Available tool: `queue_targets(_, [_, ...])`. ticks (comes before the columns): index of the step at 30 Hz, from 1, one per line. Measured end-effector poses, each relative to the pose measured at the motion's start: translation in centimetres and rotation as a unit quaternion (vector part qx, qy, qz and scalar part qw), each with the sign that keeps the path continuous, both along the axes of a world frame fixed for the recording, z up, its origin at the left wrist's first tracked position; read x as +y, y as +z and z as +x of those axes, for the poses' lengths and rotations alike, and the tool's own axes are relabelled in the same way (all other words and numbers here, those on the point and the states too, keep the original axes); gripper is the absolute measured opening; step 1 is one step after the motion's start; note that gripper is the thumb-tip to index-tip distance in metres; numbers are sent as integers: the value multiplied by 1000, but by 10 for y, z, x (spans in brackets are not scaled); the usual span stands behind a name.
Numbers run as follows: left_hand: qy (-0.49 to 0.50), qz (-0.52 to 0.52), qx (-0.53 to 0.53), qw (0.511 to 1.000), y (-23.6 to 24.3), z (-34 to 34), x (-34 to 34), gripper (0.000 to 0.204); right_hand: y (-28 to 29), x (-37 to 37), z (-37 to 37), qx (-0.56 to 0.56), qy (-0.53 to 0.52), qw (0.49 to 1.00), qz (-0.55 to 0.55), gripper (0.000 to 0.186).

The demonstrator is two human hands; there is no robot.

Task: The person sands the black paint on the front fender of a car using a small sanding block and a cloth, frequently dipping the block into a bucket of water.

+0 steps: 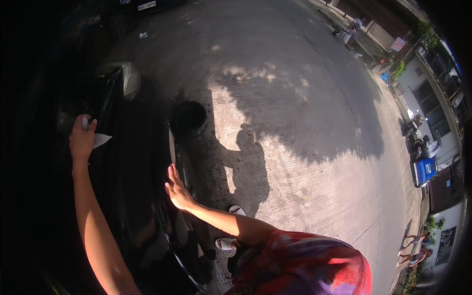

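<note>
A glossy black car (135,206) fills the left of the head view, much of it lost in deep shadow. My left hand (82,142) reaches far over its dark body, fingers closed around a white cloth (102,140). One corner of the cloth sticks out to the right of the hand, and a bunched bit shows between the fingers. Lower down, my right hand (179,192) lies against the car's side edge with its fingers stretched out, holding nothing. Farther ahead, a clear lamp cover (131,81) catches light at the car's corner.
A dark round bucket (190,117) stands on the concrete close beside the car. My feet wear white slippers (226,244). A blue-bodied motorcycle sidecar (425,170) is parked across the road. Two walkers (415,253) are at the lower right; another car (147,7) is at the top.
</note>
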State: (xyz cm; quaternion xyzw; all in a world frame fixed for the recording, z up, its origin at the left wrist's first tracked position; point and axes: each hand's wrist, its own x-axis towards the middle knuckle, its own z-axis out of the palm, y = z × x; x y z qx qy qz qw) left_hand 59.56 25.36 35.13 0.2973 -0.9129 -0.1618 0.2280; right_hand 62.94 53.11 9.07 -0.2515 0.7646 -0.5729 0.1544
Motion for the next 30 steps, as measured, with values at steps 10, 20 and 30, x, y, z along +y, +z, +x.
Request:
queue_targets(10, [61, -59, -33, 996, -9, 41, -64, 44, -1, 69, 140, -117, 217, 969, -16, 92])
queue_targets(20, [68, -27, -29, 997, 8, 8, -4, 41, 5, 24, 46, -84, 107, 988, -68, 77])
queue_targets(30, [95, -56, -49, 993, 5, -9, 7, 44, -36, -45, -141, -101, 43, 987, -117, 80])
